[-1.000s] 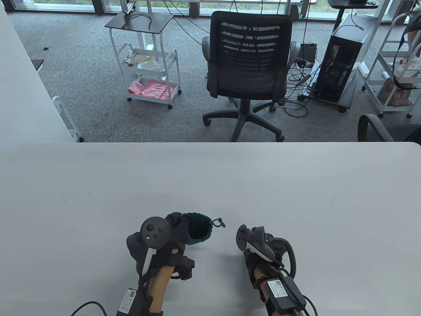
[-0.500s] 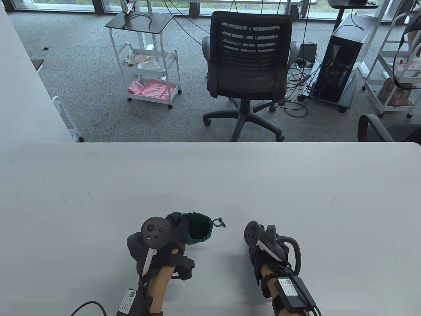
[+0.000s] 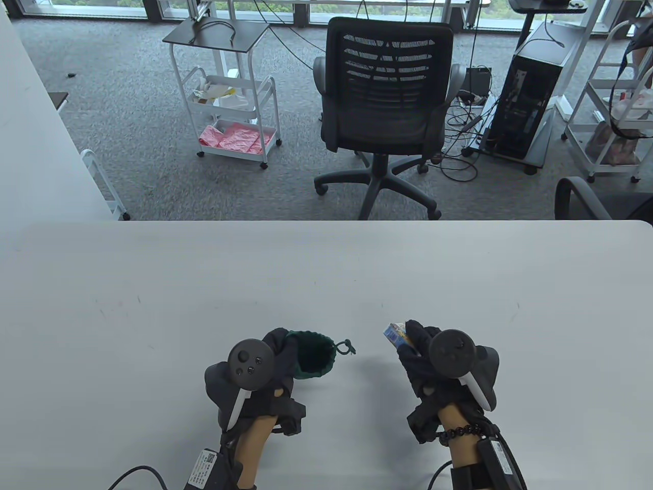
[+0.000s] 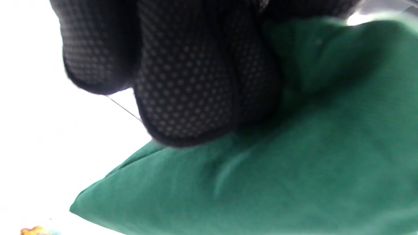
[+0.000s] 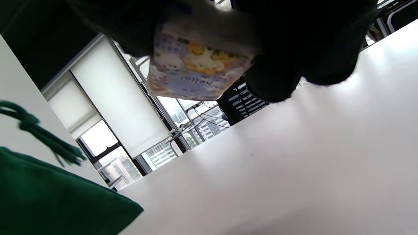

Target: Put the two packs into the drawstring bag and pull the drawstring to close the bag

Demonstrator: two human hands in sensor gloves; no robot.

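Pinching a pack (image 3: 397,336), right hand (image 3: 433,367); left hand (image 3: 265,367) grips the bag (image 3: 312,354).

Office or lab workspace: grey carpet (image 3: 127,102), mesh swivel chair (image 3: 387,102), black PC tower (image 3: 528,97) amid floor cables (image 3: 461,127), white rolling carts (image 3: 229,92), tall windows (image 3: 275,7), long white table (image 3: 326,275).

We see the green drawstring bag (image 3: 312,354) near the table's near edge, left of centre, its mouth open toward the right and its knotted drawstring (image 3: 345,347) trailing right. Well to its right is one pack (image 3: 398,337), small, printed with cartoon figures in blue and yellow, apparently raised off the table.
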